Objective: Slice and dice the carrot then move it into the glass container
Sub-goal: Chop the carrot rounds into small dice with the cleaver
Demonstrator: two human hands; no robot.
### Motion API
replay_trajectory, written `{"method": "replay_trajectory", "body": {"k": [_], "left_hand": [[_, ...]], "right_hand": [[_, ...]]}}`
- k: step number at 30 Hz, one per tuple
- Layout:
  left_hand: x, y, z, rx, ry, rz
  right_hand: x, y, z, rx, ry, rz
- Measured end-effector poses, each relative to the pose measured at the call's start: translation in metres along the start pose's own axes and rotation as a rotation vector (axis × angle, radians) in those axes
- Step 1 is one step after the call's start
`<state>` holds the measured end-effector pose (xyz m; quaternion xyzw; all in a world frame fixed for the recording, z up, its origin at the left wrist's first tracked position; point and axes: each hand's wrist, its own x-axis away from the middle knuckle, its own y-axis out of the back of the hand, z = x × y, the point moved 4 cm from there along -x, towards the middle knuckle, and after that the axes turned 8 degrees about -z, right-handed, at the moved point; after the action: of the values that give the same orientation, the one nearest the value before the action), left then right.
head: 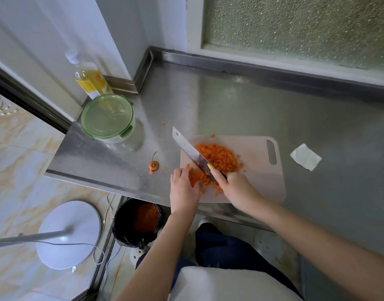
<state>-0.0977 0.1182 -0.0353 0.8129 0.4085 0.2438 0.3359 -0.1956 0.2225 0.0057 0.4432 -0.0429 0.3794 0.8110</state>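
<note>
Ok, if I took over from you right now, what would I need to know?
Left hand holds the uncut carrot down on the board.
Right hand grips the knife, blade slanted over that carrot.
Done: most is dice, heaped mid-board; a few bits lie on the counter.
Left: dice the rest, take the lid off the container, move the dice in.

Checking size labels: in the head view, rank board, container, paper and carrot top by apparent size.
1. board
2. container
3. paper
4. carrot top
The gaps look clear; wide-angle distortion would hardly change the order.
</note>
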Motion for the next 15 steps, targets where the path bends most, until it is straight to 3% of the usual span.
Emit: {"method": "replay_trajectory", "body": {"k": [15], "left_hand": [[0.0026,0.0011,-0.0023,0.026,0.003,-0.056]], "right_hand": [[-0.0001,-0.0102,-0.0011,0.089,-0.034,0.044]]}}
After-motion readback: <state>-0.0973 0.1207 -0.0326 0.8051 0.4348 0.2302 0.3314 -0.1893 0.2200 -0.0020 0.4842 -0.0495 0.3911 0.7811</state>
